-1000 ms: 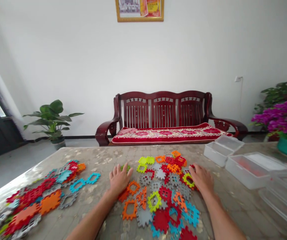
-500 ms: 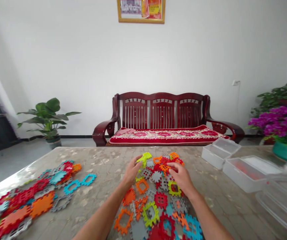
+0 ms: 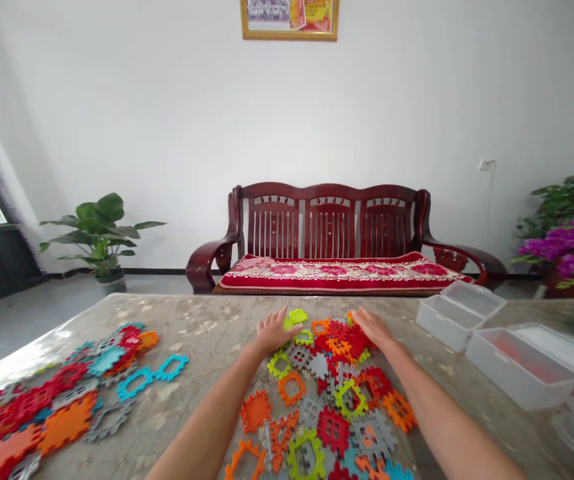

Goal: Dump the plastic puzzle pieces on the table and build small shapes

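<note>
- Fingers spread, the left hand (image 3: 269,335) shows nothing in its grip; its thumb points right, over the yellow-green pieces (image 3: 297,316).
- Across from it, the right hand (image 3: 373,328) is outstretched and seems to hold nothing, fingertips beside an orange piece (image 3: 350,318); contact is unclear.
- Between both forearms lies the heap (image 3: 311,408) of notched pieces, its long axis running away from the person, each hand flanking its far end.
- Yellow-green pieces at that end lie nearer the left hand.
- Farther left on the worktop (image 3: 207,320) lies a second pile (image 3: 67,420).
- Well right stand translucent boxes (image 3: 439,327).
</note>
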The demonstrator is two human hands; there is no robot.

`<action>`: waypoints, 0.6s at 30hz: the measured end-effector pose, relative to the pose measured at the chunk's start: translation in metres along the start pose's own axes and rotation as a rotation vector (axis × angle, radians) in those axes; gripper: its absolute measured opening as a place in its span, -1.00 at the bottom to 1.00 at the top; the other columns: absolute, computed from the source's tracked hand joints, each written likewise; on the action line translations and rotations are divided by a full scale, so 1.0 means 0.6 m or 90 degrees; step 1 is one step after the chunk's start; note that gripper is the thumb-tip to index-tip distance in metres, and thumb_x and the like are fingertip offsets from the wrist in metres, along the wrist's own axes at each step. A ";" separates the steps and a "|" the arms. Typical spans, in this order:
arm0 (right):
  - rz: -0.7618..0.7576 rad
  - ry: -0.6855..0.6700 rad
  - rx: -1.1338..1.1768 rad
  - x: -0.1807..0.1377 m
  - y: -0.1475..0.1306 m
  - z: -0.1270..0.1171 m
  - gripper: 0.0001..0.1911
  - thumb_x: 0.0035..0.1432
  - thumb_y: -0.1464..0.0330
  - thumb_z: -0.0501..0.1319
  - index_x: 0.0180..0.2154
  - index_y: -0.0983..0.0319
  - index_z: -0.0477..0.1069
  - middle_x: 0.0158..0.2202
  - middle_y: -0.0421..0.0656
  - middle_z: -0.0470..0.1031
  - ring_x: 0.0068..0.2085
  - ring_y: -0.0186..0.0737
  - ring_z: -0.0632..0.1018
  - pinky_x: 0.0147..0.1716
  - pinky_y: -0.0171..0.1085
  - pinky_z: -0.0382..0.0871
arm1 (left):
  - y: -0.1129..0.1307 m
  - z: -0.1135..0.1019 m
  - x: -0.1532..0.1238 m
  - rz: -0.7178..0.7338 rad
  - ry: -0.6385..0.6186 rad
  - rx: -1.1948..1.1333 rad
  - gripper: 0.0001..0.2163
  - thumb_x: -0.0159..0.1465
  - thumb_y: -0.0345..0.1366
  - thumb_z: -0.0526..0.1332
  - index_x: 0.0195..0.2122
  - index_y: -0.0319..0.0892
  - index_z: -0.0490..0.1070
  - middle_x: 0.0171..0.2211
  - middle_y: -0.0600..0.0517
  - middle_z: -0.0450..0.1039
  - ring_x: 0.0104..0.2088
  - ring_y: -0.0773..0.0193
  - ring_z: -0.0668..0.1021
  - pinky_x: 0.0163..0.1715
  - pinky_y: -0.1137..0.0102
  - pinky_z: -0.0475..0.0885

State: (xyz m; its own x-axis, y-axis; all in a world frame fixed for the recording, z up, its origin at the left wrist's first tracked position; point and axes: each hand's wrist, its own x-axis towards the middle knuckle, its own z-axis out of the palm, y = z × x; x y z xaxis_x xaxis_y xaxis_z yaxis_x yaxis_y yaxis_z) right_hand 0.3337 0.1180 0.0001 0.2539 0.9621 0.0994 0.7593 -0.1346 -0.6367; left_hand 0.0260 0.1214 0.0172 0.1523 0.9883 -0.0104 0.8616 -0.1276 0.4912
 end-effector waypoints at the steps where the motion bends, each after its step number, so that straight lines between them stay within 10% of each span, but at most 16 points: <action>1: -0.001 -0.008 -0.002 0.002 0.000 0.007 -0.42 0.19 0.03 0.08 0.12 0.21 0.41 0.15 0.06 0.43 0.22 0.13 0.37 0.23 0.07 0.10 | 0.006 0.006 0.002 0.020 -0.011 0.008 -0.18 0.14 0.18 0.13 0.35 -0.13 0.03 0.31 -0.26 0.18 0.32 -0.18 0.18 0.25 -0.17 -0.06; 11: -0.123 -0.031 0.081 -0.021 -0.041 0.048 -0.57 0.10 0.14 0.21 -0.03 0.16 0.51 -0.07 -0.10 0.60 -0.05 -0.09 0.57 -0.01 -0.18 0.37 | 0.045 0.038 -0.007 0.185 -0.017 0.004 -0.16 -0.07 0.19 0.37 0.22 -0.04 0.31 0.25 -0.15 0.26 0.27 -0.12 0.27 0.29 0.02 0.03; 18: -0.147 0.026 0.107 -0.037 -0.078 0.062 -0.69 0.03 0.22 0.24 -0.18 0.17 0.58 -0.29 -0.15 0.63 -0.26 -0.16 0.59 -0.17 -0.22 0.43 | 0.050 0.039 -0.005 0.233 0.047 -0.105 -0.43 -0.05 -0.18 0.45 0.03 -0.10 0.45 0.06 -0.08 0.42 0.09 0.01 0.46 0.14 0.20 0.32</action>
State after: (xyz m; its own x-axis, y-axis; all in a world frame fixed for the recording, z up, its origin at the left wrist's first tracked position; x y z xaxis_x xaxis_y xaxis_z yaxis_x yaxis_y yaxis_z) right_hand 0.2705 0.1120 -0.0005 0.1120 0.9521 0.2846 0.6901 0.1316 -0.7117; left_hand 0.0628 0.1127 0.0119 0.3945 0.8840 0.2509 0.6670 -0.4632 0.5835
